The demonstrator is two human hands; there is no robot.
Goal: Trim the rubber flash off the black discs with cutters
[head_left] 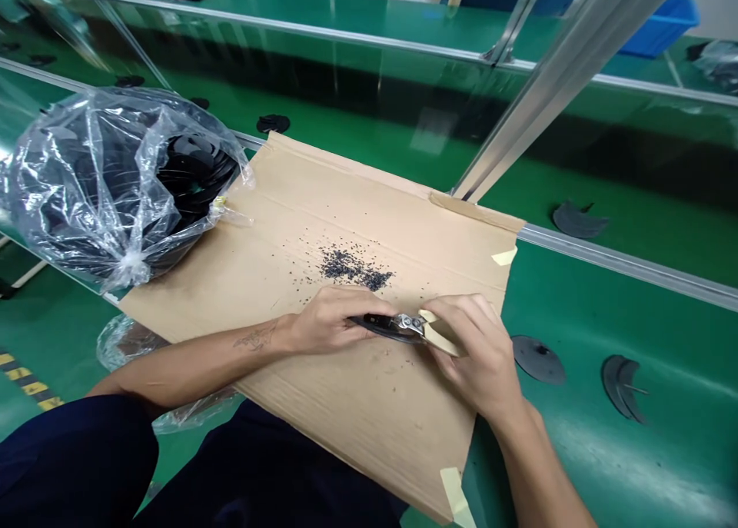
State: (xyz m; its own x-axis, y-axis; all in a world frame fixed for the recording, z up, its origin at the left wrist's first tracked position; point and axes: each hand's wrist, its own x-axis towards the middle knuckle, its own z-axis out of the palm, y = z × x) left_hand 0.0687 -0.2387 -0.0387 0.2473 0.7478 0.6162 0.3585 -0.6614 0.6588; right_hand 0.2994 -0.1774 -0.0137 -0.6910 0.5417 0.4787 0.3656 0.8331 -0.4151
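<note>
My left hand [331,322] lies on the brown cardboard sheet [300,228], fingers closed on a flat black plastic part [377,327]. My right hand [476,351] grips a small cutting tool [423,330] with cream handles and metal jaws, and the jaws meet the black part's edge. A little heap of black trimmings [354,268] lies on the cardboard just beyond both hands.
A clear plastic bag [109,182] full of black round parts sits at the left. Loose black parts [537,357] [621,383] [577,220] lie on the green surface to the right. A slanted metal rail [553,82] crosses above. A blue bin [663,21] stands far right.
</note>
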